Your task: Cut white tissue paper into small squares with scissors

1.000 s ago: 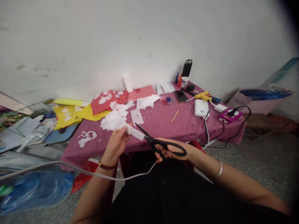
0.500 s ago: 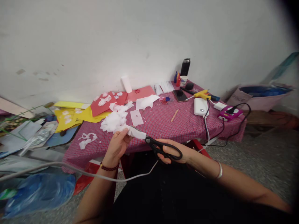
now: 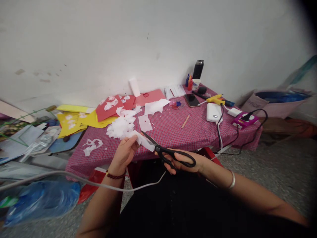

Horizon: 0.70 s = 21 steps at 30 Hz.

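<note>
Between its thumb and fingers, my left hand (image 3: 126, 150) pinches a strip of white paper (image 3: 142, 141) over the front edge of the table. My right hand (image 3: 184, 162) has its fingers through the handles of black scissors (image 3: 175, 154). The blades point up and left, parted, with one blade above the paper and the other hidden by it. Behind my left hand lies a pile of white paper pieces (image 3: 120, 127). A small white sheet with a hole (image 3: 145, 123) and a larger torn sheet (image 3: 156, 106) rest beyond it.
The checked tablecloth (image 3: 168, 132) also bears a wooden stick (image 3: 185, 121), a phone (image 3: 192, 100), a yellow glue gun (image 3: 215, 99), a white box (image 3: 214, 112) and a purple power strip (image 3: 244, 119). Red folded papers (image 3: 106, 112) lie at left. A cable (image 3: 99, 185) crosses before my left forearm.
The scissor blades have opened wider and shifted slightly away from the paper strip. The strip is tilted a little more, still in my left hand. The view has shifted slightly.
</note>
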{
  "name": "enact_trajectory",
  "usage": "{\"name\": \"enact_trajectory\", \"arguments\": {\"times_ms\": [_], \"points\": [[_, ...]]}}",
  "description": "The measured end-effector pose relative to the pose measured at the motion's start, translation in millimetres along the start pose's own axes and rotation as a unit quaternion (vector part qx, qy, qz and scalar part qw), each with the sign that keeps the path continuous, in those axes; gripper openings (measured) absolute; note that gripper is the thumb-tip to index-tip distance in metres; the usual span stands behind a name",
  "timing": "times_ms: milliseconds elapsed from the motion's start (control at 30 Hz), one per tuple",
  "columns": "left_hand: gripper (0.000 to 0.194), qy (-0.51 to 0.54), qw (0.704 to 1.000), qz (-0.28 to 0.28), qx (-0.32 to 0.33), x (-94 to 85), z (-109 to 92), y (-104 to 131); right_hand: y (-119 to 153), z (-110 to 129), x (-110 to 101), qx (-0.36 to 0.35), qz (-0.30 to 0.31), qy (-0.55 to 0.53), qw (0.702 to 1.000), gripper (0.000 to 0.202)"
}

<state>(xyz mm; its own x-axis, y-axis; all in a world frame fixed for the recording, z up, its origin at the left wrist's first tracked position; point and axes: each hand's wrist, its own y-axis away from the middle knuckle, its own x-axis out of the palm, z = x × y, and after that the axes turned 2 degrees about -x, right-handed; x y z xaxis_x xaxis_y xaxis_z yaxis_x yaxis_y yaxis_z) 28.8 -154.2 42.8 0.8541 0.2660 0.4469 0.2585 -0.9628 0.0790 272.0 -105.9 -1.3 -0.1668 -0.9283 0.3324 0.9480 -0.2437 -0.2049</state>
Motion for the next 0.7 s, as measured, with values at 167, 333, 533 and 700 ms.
{"name": "enact_trajectory", "arguments": {"times_ms": [167, 333, 533, 700], "points": [[0.014, -0.008, 0.999, 0.029, -0.026, -0.5, 9.8, 0.2, -0.2, 2.7, 2.7, 0.012, -0.006, -0.016, 1.0, 0.061], [0.013, 0.011, 0.998, 0.039, -0.04, 4.8, 19.5, 1.3, 0.2, 3.6, 7.1, 0.025, -0.029, -0.055, 0.998, 0.059], [0.021, 0.002, 0.996, 0.05, -0.069, 5.5, 28.1, 0.2, 1.4, -3.4, 6.4, 0.028, -0.053, -0.108, 0.992, 0.056], [0.04, 0.012, 0.996, 0.061, -0.06, 9.8, 25.8, 3.0, 3.6, 0.0, 5.0, 0.047, -0.061, -0.098, 0.992, 0.055]]}}
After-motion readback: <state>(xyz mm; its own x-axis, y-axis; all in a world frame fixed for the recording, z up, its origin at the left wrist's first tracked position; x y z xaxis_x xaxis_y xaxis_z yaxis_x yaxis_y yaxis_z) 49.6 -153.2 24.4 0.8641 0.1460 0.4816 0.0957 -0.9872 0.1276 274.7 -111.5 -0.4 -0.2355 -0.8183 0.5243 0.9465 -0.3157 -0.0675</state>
